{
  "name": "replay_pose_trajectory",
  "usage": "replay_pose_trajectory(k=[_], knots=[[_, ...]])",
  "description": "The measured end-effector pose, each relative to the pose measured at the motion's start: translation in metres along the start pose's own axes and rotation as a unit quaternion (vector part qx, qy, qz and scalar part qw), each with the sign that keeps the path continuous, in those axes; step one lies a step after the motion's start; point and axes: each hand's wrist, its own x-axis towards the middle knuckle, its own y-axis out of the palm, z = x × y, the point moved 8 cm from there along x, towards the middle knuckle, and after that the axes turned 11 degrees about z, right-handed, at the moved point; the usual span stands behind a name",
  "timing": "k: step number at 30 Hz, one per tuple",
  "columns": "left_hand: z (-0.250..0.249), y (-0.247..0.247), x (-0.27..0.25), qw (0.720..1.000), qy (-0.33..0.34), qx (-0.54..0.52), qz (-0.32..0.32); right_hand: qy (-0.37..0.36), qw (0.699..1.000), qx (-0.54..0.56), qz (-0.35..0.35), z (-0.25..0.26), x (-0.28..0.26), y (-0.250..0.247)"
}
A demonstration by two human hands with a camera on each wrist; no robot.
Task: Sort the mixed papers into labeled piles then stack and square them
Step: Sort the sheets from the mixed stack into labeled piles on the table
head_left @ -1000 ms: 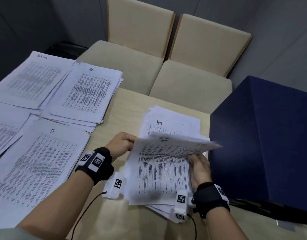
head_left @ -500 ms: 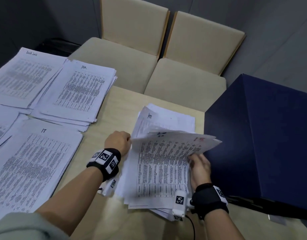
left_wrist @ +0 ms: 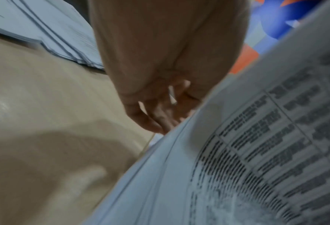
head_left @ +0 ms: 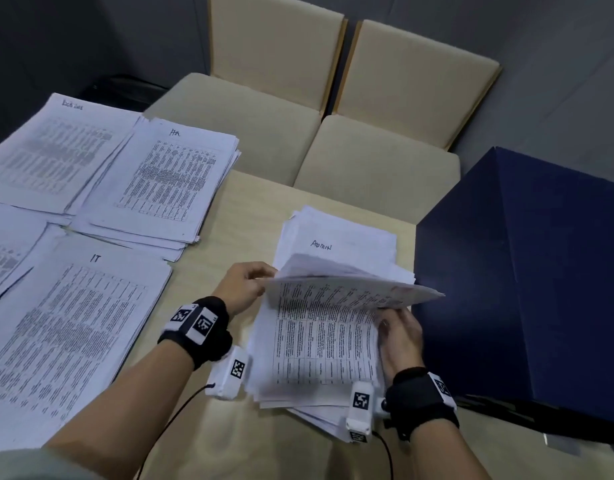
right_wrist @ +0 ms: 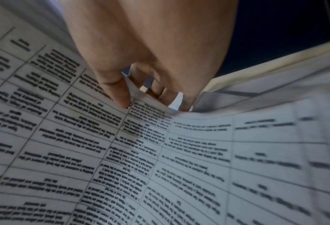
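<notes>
In front of me, on the pale wooden bench, lies the loose mixed stack of white printed sheets with tables of black text, its far half lifted and bent back toward me. Under the lift, a sheet hand-lettered "ADMIN" shows.

I judge the main risk to be slippage: the raised bundle is several sheets thick and curved, so a loose pinch could let pages fan out or slide off the ragged near edge of the stack. Two sheets could also stick together and land in the wrong pile. The tall dark blue box stands just beside the stack on the right, and a swinging page could catch on it.

My left hand is curled at the left edge of the lifted sheets, fingertips pinching the paper, wrist raised off the bench. My right hand grips the right edge lower down, thumb on top of the printed page and fingers curled underneath.

To the left lie the sorted piles: the white pile marked "IT" nearest, the white pile marked "HA" beyond it.
</notes>
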Motion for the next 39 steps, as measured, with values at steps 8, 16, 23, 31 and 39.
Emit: replay_pose_trajectory(k=[8,16,23,31,39], knots=[[-0.034,0.029,-0.001,0.995,0.057,0.003,0.083,-0.043,0.995,-0.051,-0.077,0.024,-0.002,-0.014],[-0.109,0.009,-0.028,0.983,0.156,-0.087,0.036,-0.186,0.982,0.015,-0.042,0.111,-0.009,0.05],[-0.165,-0.002,-0.065,0.934,0.297,-0.163,-0.118,-0.308,0.95,-0.055,0.013,0.165,-0.047,0.087],[-0.051,0.025,-0.022,0.995,0.069,-0.055,-0.049,-0.05,0.964,-0.258,0.032,0.047,-0.016,0.06],[-0.055,-0.087,-0.017,0.977,0.065,-0.093,-0.182,0.009,0.953,-0.301,-0.001,0.01,0.002,0.042]])
